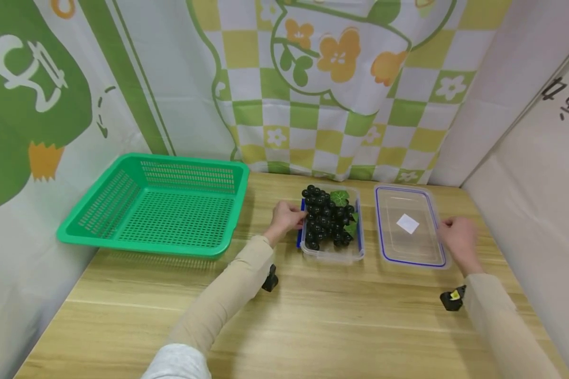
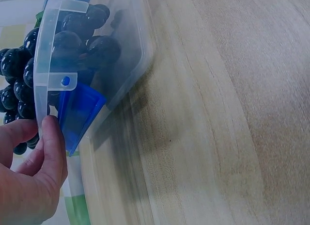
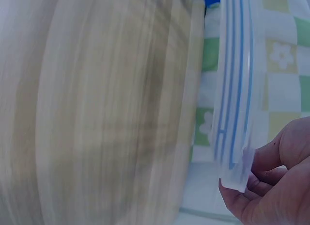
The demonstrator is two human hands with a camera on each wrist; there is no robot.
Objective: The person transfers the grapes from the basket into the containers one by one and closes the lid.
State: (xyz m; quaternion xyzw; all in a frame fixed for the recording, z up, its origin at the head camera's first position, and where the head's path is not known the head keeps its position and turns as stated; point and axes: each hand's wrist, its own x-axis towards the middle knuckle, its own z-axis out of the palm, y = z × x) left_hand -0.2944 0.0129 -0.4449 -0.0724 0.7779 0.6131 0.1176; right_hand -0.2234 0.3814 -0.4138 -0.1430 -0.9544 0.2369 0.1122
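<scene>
A clear plastic food container [image 1: 333, 256] stands at the back middle of the table, holding a bunch of dark grapes [image 1: 320, 215] with green leaves [image 1: 340, 198]. My left hand [image 1: 286, 218] pinches its left rim between thumb and fingers, beside the blue locking clip [image 2: 80, 116], which hangs outward in the left wrist view. To the right, my right hand [image 1: 460, 241] pinches the right edge of a clear lid [image 1: 398, 202] with a blue seal. In the right wrist view that lid [image 3: 236, 79] appears edge-on, its corner flap between thumb and fingers.
A green slotted plastic basket [image 1: 180, 216] sits at the left of the wooden table [image 1: 332, 321]. A white label [image 1: 408, 223] lies on the lid's face. Behind the table hangs a checkered cloth [image 1: 275, 110], with pale walls of cloth at both sides.
</scene>
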